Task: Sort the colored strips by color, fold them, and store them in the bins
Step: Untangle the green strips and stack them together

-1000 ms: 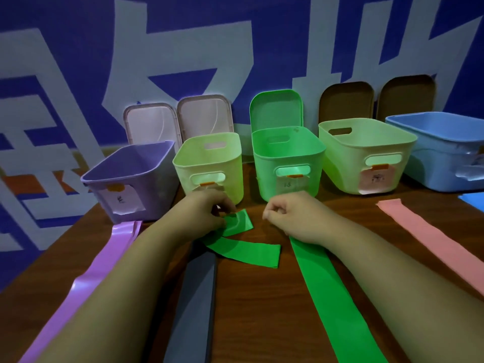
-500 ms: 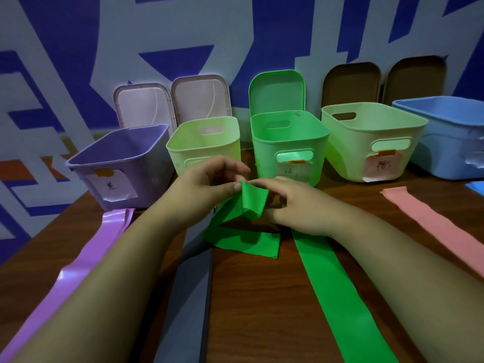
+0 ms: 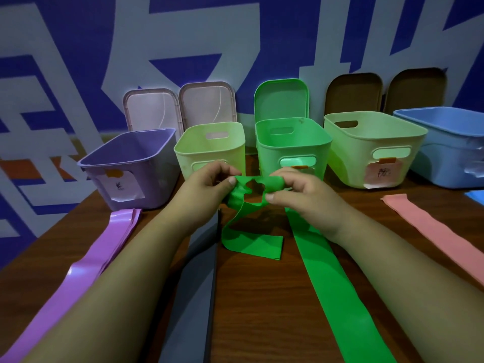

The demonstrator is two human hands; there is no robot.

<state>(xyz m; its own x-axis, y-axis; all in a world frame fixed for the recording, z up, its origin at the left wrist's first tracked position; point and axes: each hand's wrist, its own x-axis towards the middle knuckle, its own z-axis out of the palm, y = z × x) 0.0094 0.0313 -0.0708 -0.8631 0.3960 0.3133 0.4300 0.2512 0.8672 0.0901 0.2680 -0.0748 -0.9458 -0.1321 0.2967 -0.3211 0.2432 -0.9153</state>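
Step in hand, we judged: folding the green strip [image 3: 246, 191]. The left hand [image 3: 209, 186] and right hand [image 3: 301, 197] both pinched its bunched end, thumbs and fingers clamped on it. It was raised just in front of the green bin [image 3: 290, 145]. The rest trailed down onto the table [image 3: 262, 310] toward the camera. A short flat green section lay below the hands; same strip or a second one, we could not tell.

The next move, we reckoned, called for flattening the crumpled end and lining up the edges, then folding on and dropping it in the green bin.

We counted:
- **Bins:** five, namely purple bin [image 3: 125, 163], small pale green bin [image 3: 209, 145], green bin, large pale green bin [image 3: 366, 148], blue bin [image 3: 450, 145].
- **Lids:** five lids [image 3: 280, 100] leaning on the wall.
- **Strip colours:** five, namely purple strip [image 3: 86, 271], grey strip [image 3: 193, 297], green, pink strip [image 3: 432, 231] and a blue corner [image 3: 478, 196] at the right edge.
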